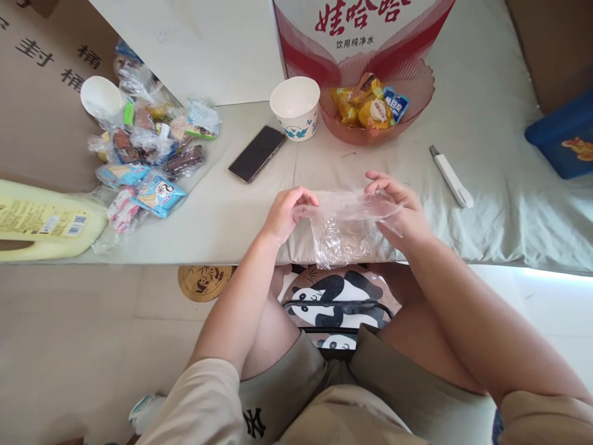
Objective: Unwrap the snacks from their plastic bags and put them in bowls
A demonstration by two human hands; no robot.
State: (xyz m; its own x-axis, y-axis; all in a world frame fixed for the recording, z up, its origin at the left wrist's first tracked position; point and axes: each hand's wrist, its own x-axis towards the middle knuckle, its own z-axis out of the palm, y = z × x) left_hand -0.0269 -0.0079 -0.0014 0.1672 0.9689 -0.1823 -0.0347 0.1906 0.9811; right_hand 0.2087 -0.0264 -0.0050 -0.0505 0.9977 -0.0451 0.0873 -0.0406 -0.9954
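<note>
A clear plastic bag point(340, 232) is stretched between my two hands, just above the front edge of the cloth-covered surface. My left hand point(290, 213) pinches the bag's upper left edge between thumb and fingers. At the other end, my right hand point(398, 210) has the film across its palm and fingers, with the fingers partly curled and the index finger raised. The bag's lower part hangs crumpled, and nothing shows inside it. Beyond my hands stand a white paper cup point(296, 110) and a pink ribbed bowl point(419, 102) holding wrapped snacks point(370, 108).
A phone point(257, 153) lies left of the cup. Several packaged snacks point(152, 148) are heaped at the left, near another paper cup point(99, 96) and a yellow jug point(50, 219). At the right lie a white utility knife point(451, 178) and a blue container point(565, 136). Cardboard boxes point(361, 31) stand behind.
</note>
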